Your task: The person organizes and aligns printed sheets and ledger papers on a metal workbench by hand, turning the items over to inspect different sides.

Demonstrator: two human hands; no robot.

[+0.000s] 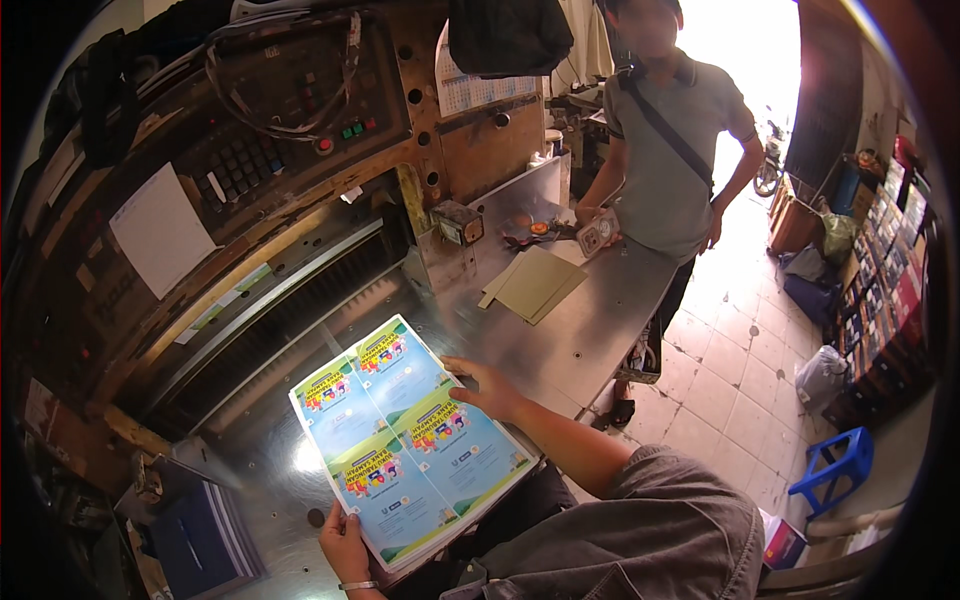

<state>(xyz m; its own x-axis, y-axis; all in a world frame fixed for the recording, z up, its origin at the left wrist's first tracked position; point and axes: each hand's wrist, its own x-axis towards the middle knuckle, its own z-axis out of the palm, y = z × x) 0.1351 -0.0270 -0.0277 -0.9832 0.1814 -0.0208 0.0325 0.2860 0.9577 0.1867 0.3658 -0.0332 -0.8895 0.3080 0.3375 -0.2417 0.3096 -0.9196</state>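
Observation:
A stack of printed sheets [410, 430] rests at the near edge of a metal worktable [260, 470]. Each sheet carries colourful blue, green and yellow panels laid out in a grid. My left hand [345, 550], with a band at the wrist, grips the stack's lower left edge, thumb along the side. On the far right edge, my right hand [488, 390] holds the stack between thumb and fingers; part of those fingers is hidden. Behind the stack lies the dark slot of a cutting machine [290, 300] with a control panel above it.
Greyish-green card pieces [535, 285] lie on the table's right wing. Beyond them stands another person [665, 150], one hand on a small object. A dark blue notebook with a pen [200, 545] sits at lower left. A blue plastic stool [835, 470] stands on the tiled floor.

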